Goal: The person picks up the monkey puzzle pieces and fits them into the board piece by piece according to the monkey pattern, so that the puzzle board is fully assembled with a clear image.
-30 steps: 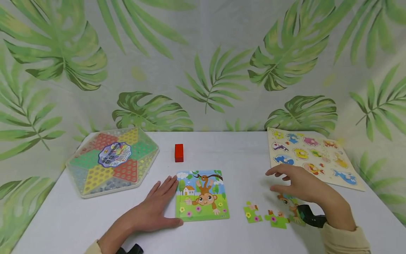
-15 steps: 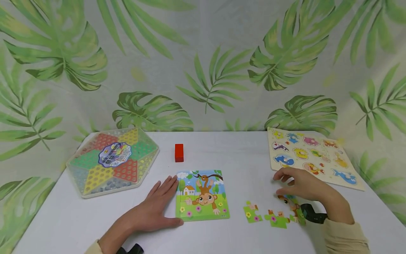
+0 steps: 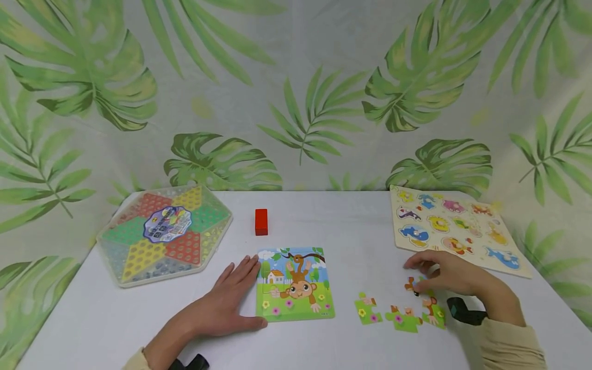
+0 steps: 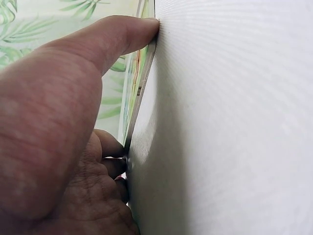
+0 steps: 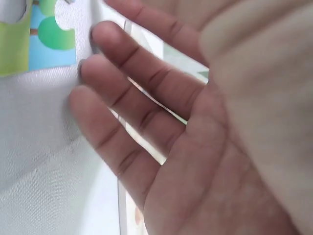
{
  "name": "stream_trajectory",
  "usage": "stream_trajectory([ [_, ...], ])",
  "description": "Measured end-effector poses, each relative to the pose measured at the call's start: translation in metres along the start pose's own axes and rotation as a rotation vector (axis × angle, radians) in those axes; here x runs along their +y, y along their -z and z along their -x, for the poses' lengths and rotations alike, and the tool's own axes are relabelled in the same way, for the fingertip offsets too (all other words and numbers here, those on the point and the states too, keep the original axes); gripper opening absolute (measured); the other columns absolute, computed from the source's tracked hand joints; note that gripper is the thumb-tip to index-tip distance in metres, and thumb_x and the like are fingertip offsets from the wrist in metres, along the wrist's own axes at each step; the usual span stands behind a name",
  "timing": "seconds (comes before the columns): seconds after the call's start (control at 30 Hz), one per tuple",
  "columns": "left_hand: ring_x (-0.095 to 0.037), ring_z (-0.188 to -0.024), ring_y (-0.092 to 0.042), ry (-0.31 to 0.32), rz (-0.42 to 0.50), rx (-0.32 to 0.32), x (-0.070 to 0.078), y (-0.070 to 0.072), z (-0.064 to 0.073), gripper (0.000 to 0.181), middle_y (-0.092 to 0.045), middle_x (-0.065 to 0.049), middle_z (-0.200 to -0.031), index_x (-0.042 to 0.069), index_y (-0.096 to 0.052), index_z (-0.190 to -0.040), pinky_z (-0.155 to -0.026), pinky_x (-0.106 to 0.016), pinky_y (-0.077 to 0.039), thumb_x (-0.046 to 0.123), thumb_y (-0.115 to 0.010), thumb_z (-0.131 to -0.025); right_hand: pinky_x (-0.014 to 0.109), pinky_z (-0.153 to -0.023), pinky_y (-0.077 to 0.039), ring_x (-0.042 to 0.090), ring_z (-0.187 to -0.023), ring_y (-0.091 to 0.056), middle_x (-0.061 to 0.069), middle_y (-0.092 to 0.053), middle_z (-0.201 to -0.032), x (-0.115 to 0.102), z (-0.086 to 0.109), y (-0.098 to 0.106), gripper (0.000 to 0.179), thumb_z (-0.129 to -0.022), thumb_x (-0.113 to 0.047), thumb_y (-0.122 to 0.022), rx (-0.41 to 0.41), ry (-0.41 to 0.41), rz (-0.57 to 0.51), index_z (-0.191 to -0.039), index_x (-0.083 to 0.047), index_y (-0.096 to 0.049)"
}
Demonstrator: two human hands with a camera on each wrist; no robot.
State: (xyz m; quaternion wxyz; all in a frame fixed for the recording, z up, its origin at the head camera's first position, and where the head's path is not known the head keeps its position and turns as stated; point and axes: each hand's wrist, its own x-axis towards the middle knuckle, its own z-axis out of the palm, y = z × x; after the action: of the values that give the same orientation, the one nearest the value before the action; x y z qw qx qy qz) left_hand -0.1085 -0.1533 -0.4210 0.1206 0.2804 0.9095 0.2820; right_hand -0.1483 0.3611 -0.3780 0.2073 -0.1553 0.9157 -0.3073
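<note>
A square jigsaw board (image 3: 296, 285) with a hanging monkey lies on the white table. My left hand (image 3: 226, 306) rests flat beside it, with fingers and thumb touching its left edge. In the left wrist view the thumb (image 4: 117, 39) meets the edge of the board (image 4: 139, 90). Loose jigsaw pieces lie to the right, among them a flowered piece (image 3: 367, 310) and a green piece (image 3: 403, 320). Over the farther pieces hovers my right hand (image 3: 450, 275), its thumb and index finger apart. A piece with a tree (image 5: 54, 36) lies near its relaxed fingers in the right wrist view.
A hexagonal Chinese checkers set (image 3: 164, 234) lies at the back left. Behind the jigsaw board stands a red block (image 3: 261, 222). A wooden sea-animal peg puzzle (image 3: 455, 226) lies at the back right, just beyond my right hand. A leaf-patterned cloth (image 3: 305, 103) hangs behind the table.
My right hand has shifted right and nearer to me, down toward the loose pieces. More of the monkey pieces now shows beside its thumb. The left hand has stayed in place.
</note>
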Motion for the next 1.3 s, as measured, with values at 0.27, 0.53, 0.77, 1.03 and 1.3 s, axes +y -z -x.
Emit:
stream_trajectory([
  [0.27, -0.035, -0.160, -0.008, -0.002, 0.002, -0.002, 0.000, 0.001, 0.000, 0.113, -0.016, -0.015, -0.172, -0.004, -0.022, -0.162, -0.128, -0.060, -0.008, 0.062, -0.073, -0.085, 0.023, -0.080, -0.055, 0.010, -0.094, -0.055, 0.003, -0.064, -0.114, 0.001, 0.000, -0.001, 0.041, -0.088, -0.027, -0.083, -0.015, -0.011, 0.012, -0.122, -0.010, -0.067],
  [0.53, -0.035, -0.160, -0.008, -0.001, 0.006, -0.005, 0.001, 0.001, 0.001, 0.113, -0.016, -0.015, -0.172, -0.004, -0.022, -0.162, -0.128, -0.060, -0.008, 0.062, -0.073, -0.085, 0.025, -0.076, -0.052, 0.013, -0.094, -0.054, 0.002, -0.064, -0.111, -0.007, -0.002, -0.004, 0.037, -0.087, -0.026, -0.084, -0.027, -0.014, 0.019, -0.118, -0.012, -0.068],
  [0.77, -0.035, -0.160, -0.008, -0.003, 0.002, -0.003, 0.001, 0.001, 0.001, 0.112, -0.017, -0.016, -0.172, -0.004, -0.022, -0.162, -0.128, -0.060, -0.008, 0.062, -0.072, -0.086, 0.025, -0.075, -0.050, 0.015, -0.091, -0.051, 0.004, -0.062, -0.107, -0.008, -0.003, -0.005, 0.035, -0.087, -0.024, -0.083, -0.047, -0.031, -0.016, -0.116, -0.011, -0.067],
  [1.03, -0.034, -0.160, -0.008, -0.002, 0.000, 0.000, 0.002, 0.001, 0.001, 0.112, -0.017, -0.016, -0.172, -0.004, -0.022, -0.161, -0.128, -0.060, -0.008, 0.061, -0.073, -0.086, 0.024, -0.075, -0.050, 0.013, -0.088, -0.051, 0.005, -0.061, -0.105, -0.007, -0.003, -0.005, 0.035, -0.087, -0.023, -0.083, -0.046, -0.026, -0.024, -0.116, -0.010, -0.067],
  [1.3, -0.034, -0.160, -0.008, -0.002, -0.004, 0.003, 0.002, 0.000, 0.001, 0.112, -0.017, -0.016, -0.172, -0.004, -0.023, -0.161, -0.128, -0.060, -0.008, 0.061, -0.073, -0.085, 0.025, -0.070, -0.050, 0.013, -0.085, -0.053, 0.003, -0.066, -0.107, -0.011, -0.002, -0.005, 0.030, -0.087, -0.022, -0.083, -0.029, -0.055, 0.002, -0.113, -0.012, -0.072],
])
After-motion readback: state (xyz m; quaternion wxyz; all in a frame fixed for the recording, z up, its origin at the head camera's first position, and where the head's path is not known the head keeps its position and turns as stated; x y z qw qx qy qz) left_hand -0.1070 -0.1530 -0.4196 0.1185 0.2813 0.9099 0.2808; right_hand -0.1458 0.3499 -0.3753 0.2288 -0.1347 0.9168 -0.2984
